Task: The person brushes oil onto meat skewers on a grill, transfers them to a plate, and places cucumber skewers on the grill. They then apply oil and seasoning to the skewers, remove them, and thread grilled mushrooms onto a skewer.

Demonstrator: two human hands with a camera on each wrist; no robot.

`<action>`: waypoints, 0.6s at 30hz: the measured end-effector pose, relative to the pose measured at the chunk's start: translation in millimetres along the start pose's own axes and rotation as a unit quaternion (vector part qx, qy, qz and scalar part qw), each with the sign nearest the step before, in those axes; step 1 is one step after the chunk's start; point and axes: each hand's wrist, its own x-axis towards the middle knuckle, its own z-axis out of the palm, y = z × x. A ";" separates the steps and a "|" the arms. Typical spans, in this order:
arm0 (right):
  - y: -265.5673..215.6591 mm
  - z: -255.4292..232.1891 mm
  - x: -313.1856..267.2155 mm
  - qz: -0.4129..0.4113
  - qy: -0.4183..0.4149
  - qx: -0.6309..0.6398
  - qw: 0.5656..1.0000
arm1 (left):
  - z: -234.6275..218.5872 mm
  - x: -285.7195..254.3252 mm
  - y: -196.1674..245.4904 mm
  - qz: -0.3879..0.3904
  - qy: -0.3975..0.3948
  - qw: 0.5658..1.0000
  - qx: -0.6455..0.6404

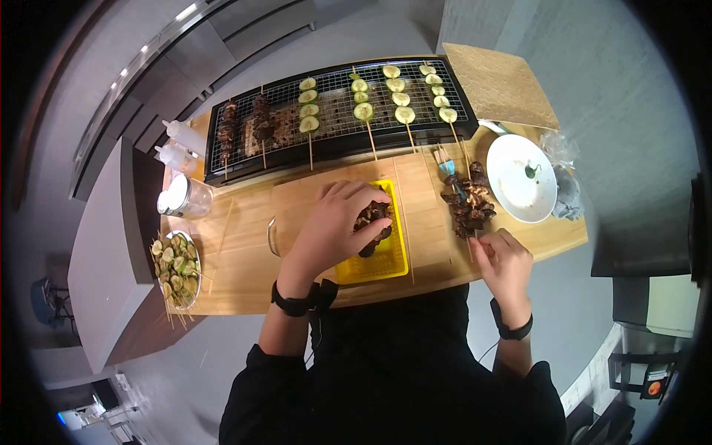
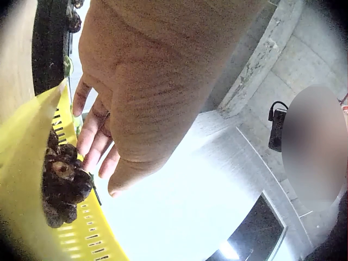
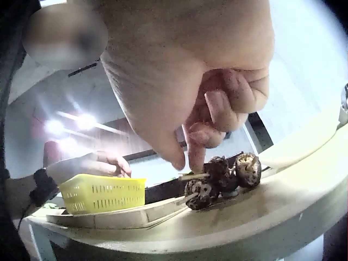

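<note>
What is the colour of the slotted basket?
The basket is yellow, seen best in the head view.

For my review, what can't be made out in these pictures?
Head view: part of the mushrooms in the yellow basket, covered by the left hand.
Left wrist view: the rest of the basket, cut off by the left and bottom edges.
Right wrist view: the mushrooms inside the basket, behind its wall.
Right wrist view: whether the right hand touches the skewer; any contact is too small.

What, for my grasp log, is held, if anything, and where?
Left hand: nothing visibly held. Right hand: at the stick end of a mushroom skewer; whether it grips can't be told.
</note>
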 end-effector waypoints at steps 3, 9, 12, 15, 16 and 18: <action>4.3 0.3 -2.8 -0.025 -0.056 -0.066 0.996 | 0.5 2.0 2.7 0.003 -0.004 1.000 -0.005; 2.9 8.1 -3.2 -0.011 -0.081 -0.070 0.994 | -2.7 1.6 6.0 0.001 -0.008 1.000 -0.004; 3.5 8.1 -1.9 0.013 -0.048 -0.042 0.998 | -2.0 -0.2 3.5 0.006 0.004 1.000 -0.005; 8.8 6.8 -4.3 0.038 -0.016 -0.005 0.999 | -4.6 0.5 4.2 0.000 -0.004 1.000 -0.002; 10.0 4.6 -5.5 0.058 -0.014 0.020 0.998 | -5.6 1.0 4.8 -0.005 -0.010 1.000 0.000; 11.1 -1.5 -9.4 0.096 -0.010 0.071 0.993 | -5.2 1.1 4.2 -0.001 -0.008 1.000 0.003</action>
